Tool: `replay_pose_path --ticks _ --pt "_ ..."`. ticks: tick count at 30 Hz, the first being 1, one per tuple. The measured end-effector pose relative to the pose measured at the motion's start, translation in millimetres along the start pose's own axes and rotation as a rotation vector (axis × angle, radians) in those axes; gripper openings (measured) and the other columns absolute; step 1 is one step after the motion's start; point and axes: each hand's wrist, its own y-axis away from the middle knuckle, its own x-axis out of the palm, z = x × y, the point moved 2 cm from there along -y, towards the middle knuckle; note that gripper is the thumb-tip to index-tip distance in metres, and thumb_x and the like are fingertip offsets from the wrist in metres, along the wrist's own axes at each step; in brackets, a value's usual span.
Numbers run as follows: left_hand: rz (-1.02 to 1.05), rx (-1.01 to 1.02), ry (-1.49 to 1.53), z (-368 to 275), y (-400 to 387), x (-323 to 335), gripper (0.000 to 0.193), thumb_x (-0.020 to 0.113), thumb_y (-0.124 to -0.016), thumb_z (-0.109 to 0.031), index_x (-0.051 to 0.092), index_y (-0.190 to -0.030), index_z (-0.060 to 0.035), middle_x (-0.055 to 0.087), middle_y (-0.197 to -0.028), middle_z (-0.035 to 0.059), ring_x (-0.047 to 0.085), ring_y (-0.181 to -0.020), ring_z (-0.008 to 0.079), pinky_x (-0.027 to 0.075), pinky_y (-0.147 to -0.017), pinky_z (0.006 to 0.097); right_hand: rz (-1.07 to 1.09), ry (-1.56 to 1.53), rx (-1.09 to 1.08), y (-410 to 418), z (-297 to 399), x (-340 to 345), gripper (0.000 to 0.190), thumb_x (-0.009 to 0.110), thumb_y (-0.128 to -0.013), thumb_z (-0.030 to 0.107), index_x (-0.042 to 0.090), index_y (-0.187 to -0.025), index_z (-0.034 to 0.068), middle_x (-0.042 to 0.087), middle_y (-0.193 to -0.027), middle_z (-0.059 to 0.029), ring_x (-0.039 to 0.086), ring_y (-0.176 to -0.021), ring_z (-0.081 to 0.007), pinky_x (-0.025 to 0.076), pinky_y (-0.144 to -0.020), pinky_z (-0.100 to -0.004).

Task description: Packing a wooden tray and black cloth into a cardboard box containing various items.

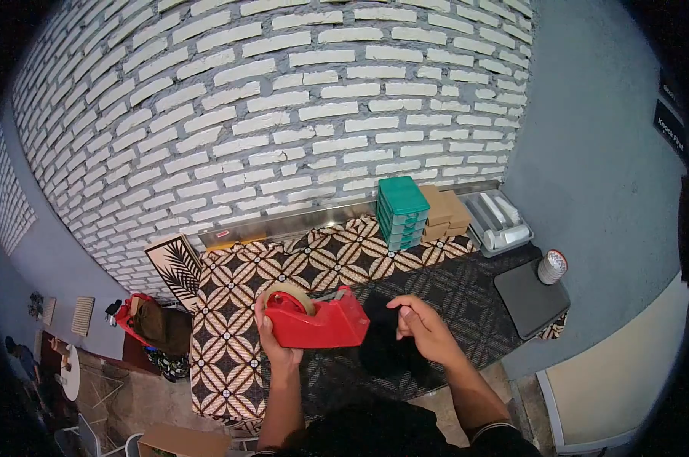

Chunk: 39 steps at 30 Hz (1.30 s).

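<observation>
My left hand [277, 341] grips the left end of a red tape dispenser [321, 328], which is lifted above the table. A roll of tape [292, 292] sits in the dispenser, and its cutter end points right. To the right of the dispenser, my right hand [427, 331] hangs in the air with curled fingers, apart from it. Whether those fingers hold anything cannot be told. Below both hands lies a patterned tablecloth [230, 337], its right part under a dark see-through cover or shadow.
Along the back stand a green drawer unit [403, 197], small cardboard boxes [454, 211] and a clear plastic bin [501, 240]. A dark tray [527, 305] with stacked bowls [551, 267] lies right. A leaf-print panel [176, 265] leans at the left; an open carton [181, 440] is lower left.
</observation>
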Motion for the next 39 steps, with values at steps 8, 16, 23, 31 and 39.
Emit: replay_pose_path --ticks 8,16,23,31,39 --pt "-0.072 -0.046 0.027 6.8 2.0 -2.9 0.068 0.058 -0.092 -0.047 0.032 -0.142 -0.0099 0.051 -0.131 0.0132 0.055 -0.116 0.0301 0.047 -0.099 0.0455 -0.045 -0.590 0.344 -0.9 -48.8 13.5 0.024 0.042 -0.104 0.022 0.055 -0.103 0.002 0.039 -0.066 0.0027 0.035 -0.052 -0.0076 0.045 -0.053 -0.0268" --pt "-0.143 -0.018 -0.166 12.6 18.8 -15.8 0.040 0.058 -0.093 -0.021 0.039 -0.125 -0.0058 0.056 -0.116 0.0157 0.060 -0.103 0.0241 0.052 -0.088 0.0367 -0.081 -0.538 0.542 23.9 -149.1 -15.4 0.026 0.044 -0.102 0.018 0.060 -0.095 0.000 0.045 -0.069 0.0009 0.044 -0.058 -0.0099 0.049 -0.060 -0.0281" --pt "-0.069 -0.065 -0.222 41.3 43.2 -24.3 0.044 0.064 -0.092 -0.022 0.040 -0.123 -0.0044 0.059 -0.116 0.0175 0.062 -0.101 0.0229 0.052 -0.088 0.0359 -0.010 -0.467 0.590 38.3 -139.2 -24.0 0.021 0.043 -0.100 0.006 0.060 -0.107 -0.004 0.051 -0.078 -0.0031 0.053 -0.067 -0.0120 0.055 -0.063 -0.0340" --pt "-0.017 -0.186 -0.103 77.6 68.0 -7.5 0.036 0.059 -0.092 -0.018 0.042 -0.120 -0.0038 0.060 -0.114 0.0176 0.063 -0.100 0.0242 0.055 -0.085 0.0384 0.102 -0.738 0.699 51.2 -152.4 -37.0 0.039 0.038 -0.103 0.031 0.056 -0.114 -0.001 0.059 -0.089 -0.0068 0.056 -0.071 -0.0172 0.052 -0.062 -0.0388" --pt "0.105 -0.319 -0.052 113.9 91.5 6.2 0.040 0.060 -0.091 -0.018 0.042 -0.124 -0.0039 0.056 -0.123 0.0204 0.061 -0.108 0.0279 0.052 -0.092 0.0409 0.295 -0.924 0.934 71.5 -115.1 -45.3 0.079 0.030 -0.096 0.066 0.031 -0.147 0.006 0.045 -0.144 -0.0167 0.053 -0.125 -0.0331 0.047 -0.092 -0.0663"
